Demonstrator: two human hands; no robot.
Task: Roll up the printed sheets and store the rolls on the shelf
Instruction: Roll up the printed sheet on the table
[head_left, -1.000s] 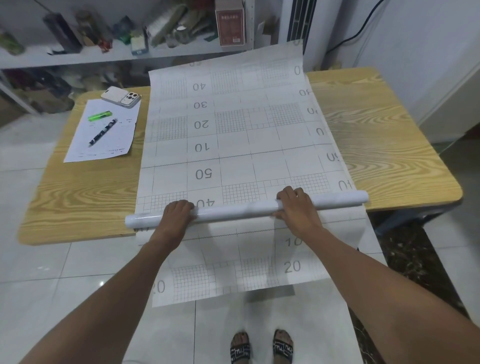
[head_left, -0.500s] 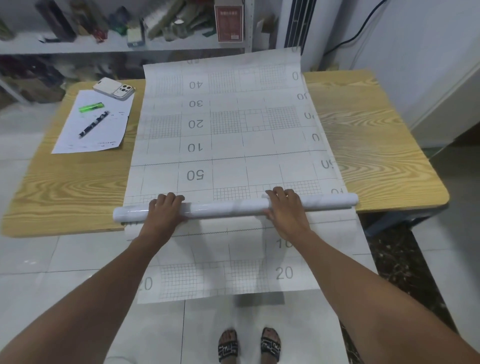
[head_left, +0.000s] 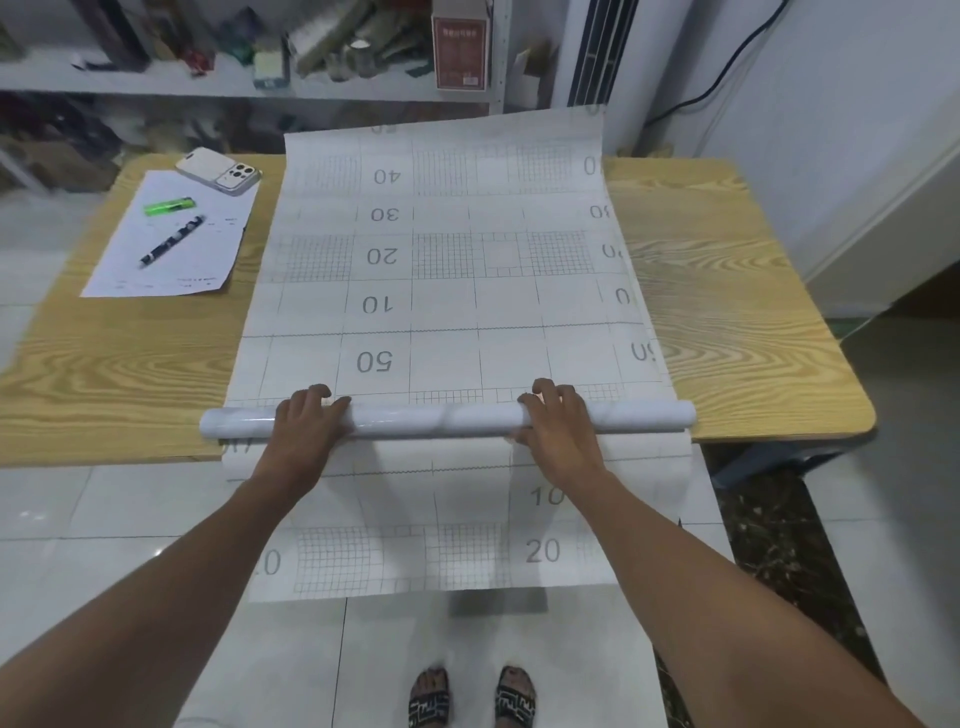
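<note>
The printed sheet (head_left: 467, 291) lay flat on the worktop (head_left: 737, 322), running 12 to 6 o'clock, w/ grid patches & upside-down nos. 40, 30, 20, 10, 50 down its middle. Its near part was wound into a roll (head_left: 441, 418) lying crosswise at the worktop's 6 o'clock edge, both ends poking just past the sheet's sides at 9 & 3. Below the roll a loose tail of sheet hung off the edge, showing 10 & 20.

The left hand (head_left: 306, 421) sat on the roll toward its 9 o'clock end and the right hand (head_left: 558, 421) toward 3, well apart w/ bare roll btwn them. Each grip was wrapped on the roll: fingers curled over the top onto the far side, heel of the hand on the near side.

At 10 o'clock lay a paper page (head_left: 208, 260) w/ a green lighter (head_left: 169, 206) & a pen (head_left: 171, 240) on it. A phone (head_left: 218, 170) lay camera-side up across its far corner. The shelf (head_left: 208, 85) stood behind the worktop at 12, cluttered & blurred, w/ a red box (head_left: 461, 52) upright on it. At 6, two feet in black sandals (head_left: 428, 696) stood on pale floor tiles.
</note>
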